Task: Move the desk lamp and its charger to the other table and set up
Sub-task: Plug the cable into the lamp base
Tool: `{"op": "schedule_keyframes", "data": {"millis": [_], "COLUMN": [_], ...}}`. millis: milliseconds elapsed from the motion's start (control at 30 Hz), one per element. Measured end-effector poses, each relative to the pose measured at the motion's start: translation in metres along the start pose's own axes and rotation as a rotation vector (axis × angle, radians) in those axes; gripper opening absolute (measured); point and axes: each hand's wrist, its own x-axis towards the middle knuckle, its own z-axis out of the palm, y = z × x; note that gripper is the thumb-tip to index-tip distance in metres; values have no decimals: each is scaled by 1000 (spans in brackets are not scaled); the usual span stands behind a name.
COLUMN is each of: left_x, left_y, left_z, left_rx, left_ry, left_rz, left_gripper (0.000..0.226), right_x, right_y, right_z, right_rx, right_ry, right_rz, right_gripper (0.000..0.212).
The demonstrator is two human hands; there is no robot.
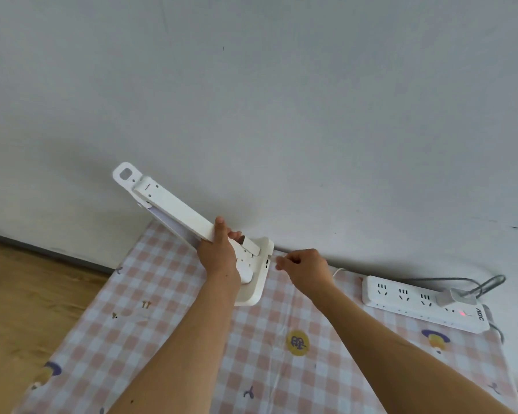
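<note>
A white folding desk lamp [174, 204] is tilted over the checked table, its head and arm reaching up to the left and its flat base [259, 282] near the wall. My left hand [219, 252] grips the lamp's arm close to the base. My right hand [305, 268] pinches the end of a thin white charger cable [337, 271] just right of the port on the base's edge. The cable runs right toward a white power strip [422, 303], where a grey-white charger plug [455, 295] sits in a socket.
The table carries a pink and white checked cloth [168, 330] and stands against a pale wall [281, 100]. The power strip's red light is on, and its grey cord [488, 283] loops at the right. Wooden floor [27, 294] lies to the left.
</note>
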Motion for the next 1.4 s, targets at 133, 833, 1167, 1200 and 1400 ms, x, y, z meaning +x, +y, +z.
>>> {"op": "schedule_keyframes", "data": {"millis": [133,833,1167,1200,1400], "left_x": [-1,-26,-35,-35,-30], "left_y": [0,13,16,16,14], "left_z": [-2,9,11,11,6], "left_rx": [-100,-106,-99,-102,-65], "left_ry": [32,53,19,16,-26], "left_rz": [-38,-150,-153,-157,-147], "left_gripper": [40,38,35,34,39], "right_x": [-2,-9,-11,-11,-8], "right_y": [-3,-18,-24,-24,-21], "right_z": [0,-4,-2,-2,3], "right_rx": [-43,-348,-453,-461,-518], "right_ry": [25,105,123,126,97], "right_rz": [28,-32,-71,-75,-95], "right_gripper": [32,20,19,19,31]}}
